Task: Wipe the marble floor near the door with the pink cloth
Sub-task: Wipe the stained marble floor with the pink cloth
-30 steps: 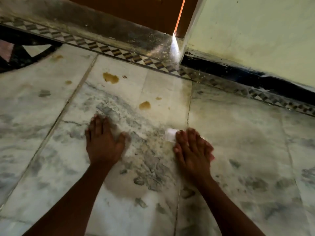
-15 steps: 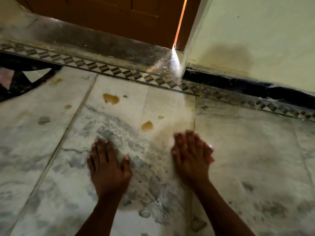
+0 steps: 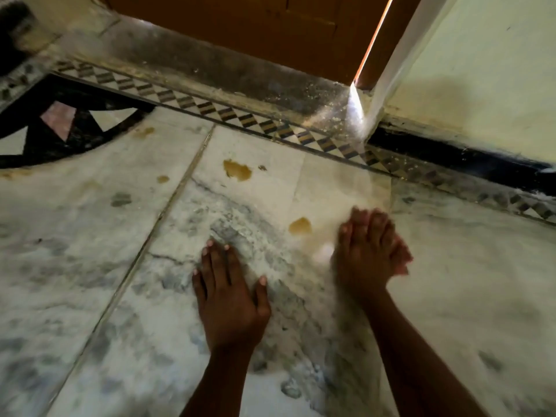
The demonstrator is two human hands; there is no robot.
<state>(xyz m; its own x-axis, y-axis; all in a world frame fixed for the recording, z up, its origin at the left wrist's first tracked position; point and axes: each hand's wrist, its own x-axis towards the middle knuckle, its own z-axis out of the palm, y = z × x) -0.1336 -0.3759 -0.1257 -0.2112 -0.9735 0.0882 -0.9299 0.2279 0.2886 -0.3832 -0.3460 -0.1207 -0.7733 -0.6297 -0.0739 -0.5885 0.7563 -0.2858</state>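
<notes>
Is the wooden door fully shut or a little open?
A little open: a thin bright line of light runs along the door edge beside the white frame.

Hands on marble floor point(image 3: 90, 251) — stains point(image 3: 237, 170)

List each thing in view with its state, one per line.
left hand: flat on the marble, fingers straight
right hand: blurred, pressing the cloth down
pink cloth: mostly hidden under the right hand
yellow stains: not yet wiped
wooden door: slightly ajar, light through the gap
</notes>
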